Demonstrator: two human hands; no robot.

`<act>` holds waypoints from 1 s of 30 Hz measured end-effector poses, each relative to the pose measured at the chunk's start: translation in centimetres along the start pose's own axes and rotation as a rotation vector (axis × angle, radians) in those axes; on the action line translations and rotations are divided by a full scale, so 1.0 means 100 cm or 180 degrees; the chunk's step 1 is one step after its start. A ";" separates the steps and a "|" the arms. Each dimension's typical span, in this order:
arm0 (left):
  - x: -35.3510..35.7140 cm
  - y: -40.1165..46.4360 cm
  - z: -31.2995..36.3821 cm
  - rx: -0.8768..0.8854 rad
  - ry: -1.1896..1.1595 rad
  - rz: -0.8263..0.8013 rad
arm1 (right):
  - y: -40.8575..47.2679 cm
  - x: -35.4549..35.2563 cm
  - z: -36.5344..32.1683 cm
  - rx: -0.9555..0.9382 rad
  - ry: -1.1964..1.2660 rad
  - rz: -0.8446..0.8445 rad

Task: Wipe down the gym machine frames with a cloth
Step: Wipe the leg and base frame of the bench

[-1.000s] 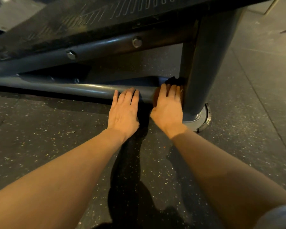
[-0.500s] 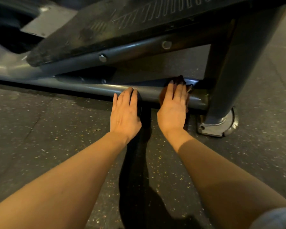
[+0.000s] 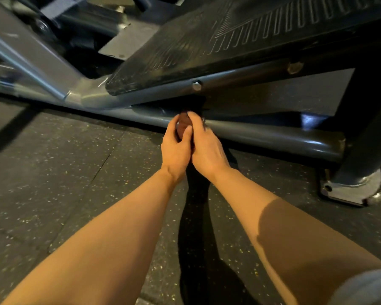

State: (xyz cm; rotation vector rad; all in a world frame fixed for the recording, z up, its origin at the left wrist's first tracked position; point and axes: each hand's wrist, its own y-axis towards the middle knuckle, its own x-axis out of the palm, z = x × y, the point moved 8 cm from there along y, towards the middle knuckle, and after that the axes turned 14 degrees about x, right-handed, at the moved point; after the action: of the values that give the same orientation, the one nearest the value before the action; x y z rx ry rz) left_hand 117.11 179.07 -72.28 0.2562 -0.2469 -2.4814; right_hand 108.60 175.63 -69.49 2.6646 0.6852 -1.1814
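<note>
Both grips pinch the dark cloth (image 3: 183, 126) together: left hand (image 3: 176, 150) and right hand (image 3: 207, 150) bunch it against the lower frame tube (image 3: 273, 134). Judging by this, upper frames remain unwiped.

Both hands (image 3: 191, 146) grip cloth (image 3: 182, 126) at frame tube (image 3: 273, 134).

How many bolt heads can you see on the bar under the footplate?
2: one bolt just above the hands, another bolt farther right in shadow. More may be hidden beneath the footplate.

Dark speckled rubber floor (image 3: 59, 172), seamed, dimly lit
</note>
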 end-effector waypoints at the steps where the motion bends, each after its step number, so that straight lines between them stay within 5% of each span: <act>1: -0.003 0.000 0.001 0.0054 0.0140 0.0105 | -0.005 0.000 0.003 -0.0044 -0.0052 -0.0068; 6: -0.056 -0.002 0.021 0.0294 0.1339 0.1762 | -0.011 -0.037 0.020 -0.0306 -0.0764 0.0860; 12: 0.044 0.006 0.020 0.1386 0.2506 -0.0905 | -0.002 -0.049 0.040 0.0074 -0.1392 0.1249; 14: 0.037 0.016 0.026 0.1605 0.2726 -0.0825 | -0.003 -0.042 0.041 0.0036 -0.1430 0.1111; 19: -0.005 0.039 0.016 0.0767 0.3042 -0.0092 | -0.006 -0.029 0.040 0.0026 -0.1526 0.0954; 24: 0.012 0.021 0.018 0.1765 0.3313 -0.0713 | 0.001 -0.024 0.032 0.0095 -0.1541 0.0929; 28: -0.059 0.042 -0.010 0.0827 0.3136 -0.0115 | 0.003 -0.021 0.029 0.0184 -0.1579 0.0863; 30: -0.051 0.028 -0.011 0.0801 0.2977 -0.0139 | 0.005 -0.016 0.027 0.0222 -0.1654 0.0841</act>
State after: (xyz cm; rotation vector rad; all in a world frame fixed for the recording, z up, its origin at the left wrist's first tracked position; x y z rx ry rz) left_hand 123.01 179.88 -72.08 1.4652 -0.1449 -2.0940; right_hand 106.07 173.83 -70.14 2.2445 0.2027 -1.7304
